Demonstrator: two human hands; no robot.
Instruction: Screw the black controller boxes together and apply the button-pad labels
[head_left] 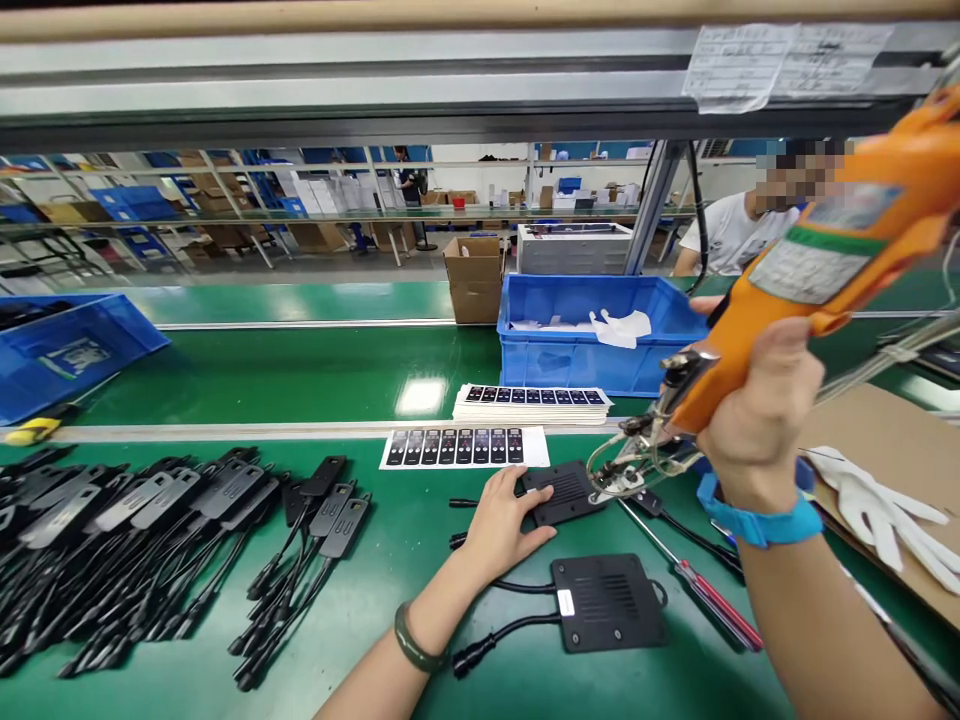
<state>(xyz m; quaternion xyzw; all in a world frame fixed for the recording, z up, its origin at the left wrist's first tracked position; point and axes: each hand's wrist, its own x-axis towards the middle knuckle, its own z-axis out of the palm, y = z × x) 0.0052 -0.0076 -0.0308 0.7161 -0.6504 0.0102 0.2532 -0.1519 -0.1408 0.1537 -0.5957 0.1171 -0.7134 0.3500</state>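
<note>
My right hand [765, 410] is wrapped round an orange power tool [817, 250], whose metal tip points down to the left. The tip is at the right end of a black ribbed box [568, 492] on the green table. On the left side of that box rests my left hand [506, 525], its fingers spread. A second black box [609, 603] with two cables lies nearer to me. A screwdriver with a red handle [720, 605] is to its right. Beyond the boxes lies a sheet of black labels [465, 448].
Several black cabled devices [187, 500] cover the table's left. A blue bin [600, 360] stands behind a label stack [532, 405]; another blue bin [75, 350] is far left. White gloves [877, 510] lie on cardboard at right. A person [739, 225] is across the table.
</note>
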